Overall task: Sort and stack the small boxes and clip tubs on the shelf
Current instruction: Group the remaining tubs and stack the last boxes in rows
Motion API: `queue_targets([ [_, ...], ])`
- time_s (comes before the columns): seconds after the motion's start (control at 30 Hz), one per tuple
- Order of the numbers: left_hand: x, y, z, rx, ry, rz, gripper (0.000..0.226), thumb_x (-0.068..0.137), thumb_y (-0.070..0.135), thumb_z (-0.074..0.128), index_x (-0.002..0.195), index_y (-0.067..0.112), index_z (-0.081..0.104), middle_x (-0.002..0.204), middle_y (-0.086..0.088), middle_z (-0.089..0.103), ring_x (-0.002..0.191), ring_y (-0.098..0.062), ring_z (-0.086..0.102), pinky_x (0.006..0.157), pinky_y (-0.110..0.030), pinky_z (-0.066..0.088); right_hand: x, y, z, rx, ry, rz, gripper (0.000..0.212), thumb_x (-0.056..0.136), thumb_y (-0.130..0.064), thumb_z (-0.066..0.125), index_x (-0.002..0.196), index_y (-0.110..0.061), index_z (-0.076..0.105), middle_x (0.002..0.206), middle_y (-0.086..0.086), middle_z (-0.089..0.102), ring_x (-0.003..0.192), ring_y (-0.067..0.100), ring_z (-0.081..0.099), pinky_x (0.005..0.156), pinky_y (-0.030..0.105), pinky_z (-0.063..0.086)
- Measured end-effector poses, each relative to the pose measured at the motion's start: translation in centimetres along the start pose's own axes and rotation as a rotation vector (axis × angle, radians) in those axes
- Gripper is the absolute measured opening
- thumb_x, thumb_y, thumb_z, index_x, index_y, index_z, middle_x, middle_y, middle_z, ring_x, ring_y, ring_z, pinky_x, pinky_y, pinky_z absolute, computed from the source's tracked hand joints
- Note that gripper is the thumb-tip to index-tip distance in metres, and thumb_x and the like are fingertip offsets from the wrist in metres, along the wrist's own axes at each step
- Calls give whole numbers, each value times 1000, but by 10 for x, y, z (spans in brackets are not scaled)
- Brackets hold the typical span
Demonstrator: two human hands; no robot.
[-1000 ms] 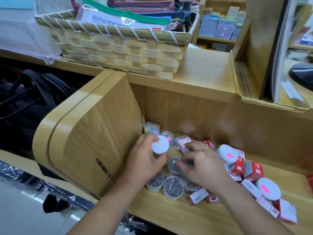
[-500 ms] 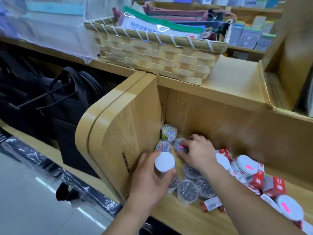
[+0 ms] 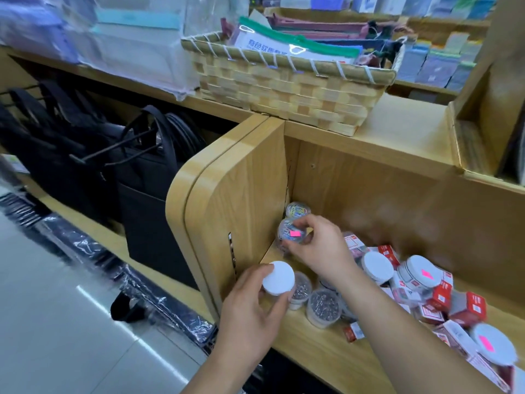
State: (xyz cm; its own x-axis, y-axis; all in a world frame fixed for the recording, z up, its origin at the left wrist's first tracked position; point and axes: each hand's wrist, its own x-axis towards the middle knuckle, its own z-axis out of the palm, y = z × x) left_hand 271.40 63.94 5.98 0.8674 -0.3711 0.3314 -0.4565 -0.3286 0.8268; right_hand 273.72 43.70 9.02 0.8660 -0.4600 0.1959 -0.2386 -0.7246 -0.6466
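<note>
My right hand [image 3: 321,248] pinches the clear tub of coloured clips [image 3: 291,234] with the pink sticker at the back left corner of the shelf [image 3: 312,354], just in front of a 2nd coloured-clip tub [image 3: 297,210]; my left hand [image 3: 252,314] grips a white-lidded tub [image 3: 278,278] near the front edge. To seat the pinched tub well, I should hold it level, set it flush against the side panel [image 3: 250,211] and let go only once it sits flat. The red and white boxes [image 3: 439,297] lie heaped to the right.
</note>
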Motion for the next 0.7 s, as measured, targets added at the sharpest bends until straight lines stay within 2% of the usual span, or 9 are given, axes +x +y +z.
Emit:
queue_targets([
  [0.13, -7, -1, -5, 12, 0, 55, 40, 83, 38, 80, 118, 28, 61, 122, 20, 61, 109, -4, 64, 89, -28, 54, 3, 1, 21, -40, -34, 27, 42, 65, -37, 88, 102, -24, 74, 101, -3, 66, 93, 19, 64, 79, 31, 49],
  [0.23, -7, -6, -5, 20, -13, 72, 42, 83, 33, 82, 118, 27, 61, 125, 21, 60, 108, -4, 64, 89, -29, 54, -2, 2, 10, 29, 4, 46, 51, 63, -43, 89, 108, -26, 73, 101, -7, 61, 88, 12, 63, 78, 30, 51],
  [0.3, -3, -6, -2, 13, -20, 98, 41, 82, 31, 82, 117, 25, 62, 125, 22, 60, 108, -4, 64, 90, -28, 54, -10, 8, -12, 11, 48, 38, 39, 72, -42, 84, 106, -27, 73, 99, -11, 62, 79, 8, 63, 76, 34, 53],
  [0.37, 9, 0, 6, 36, -41, 137, 38, 82, 34, 81, 114, 24, 63, 126, 19, 62, 107, -7, 63, 90, -29, 54, -23, 18, -36, -27, 102, 24, 20, 80, -32, 78, 98, -25, 75, 93, -11, 65, 75, 6, 62, 75, 34, 54],
  [0.43, 30, 7, 18, 168, -77, 222, 35, 81, 36, 79, 111, 23, 65, 122, 11, 67, 106, -14, 60, 86, -31, 53, -37, 25, -57, -13, 162, 30, 7, 83, -25, 76, 91, -26, 76, 89, -11, 68, 75, 4, 63, 74, 31, 53],
  [0.6, 73, 26, 56, 409, -245, 265, 19, 85, 32, 71, 96, 18, 65, 102, 0, 69, 95, -27, 60, 73, -38, 50, -71, 41, -79, 45, 197, 77, 6, 83, -22, 75, 86, -27, 76, 83, -16, 70, 82, 9, 65, 78, 38, 54],
  [0.7, 88, 29, 74, 475, -281, 251, 18, 92, 34, 62, 101, 17, 62, 103, -5, 66, 95, -31, 62, 72, -41, 50, -85, 45, -83, 163, 185, 115, 8, 85, -21, 74, 86, -29, 77, 83, -22, 72, 81, 2, 67, 77, 29, 55],
])
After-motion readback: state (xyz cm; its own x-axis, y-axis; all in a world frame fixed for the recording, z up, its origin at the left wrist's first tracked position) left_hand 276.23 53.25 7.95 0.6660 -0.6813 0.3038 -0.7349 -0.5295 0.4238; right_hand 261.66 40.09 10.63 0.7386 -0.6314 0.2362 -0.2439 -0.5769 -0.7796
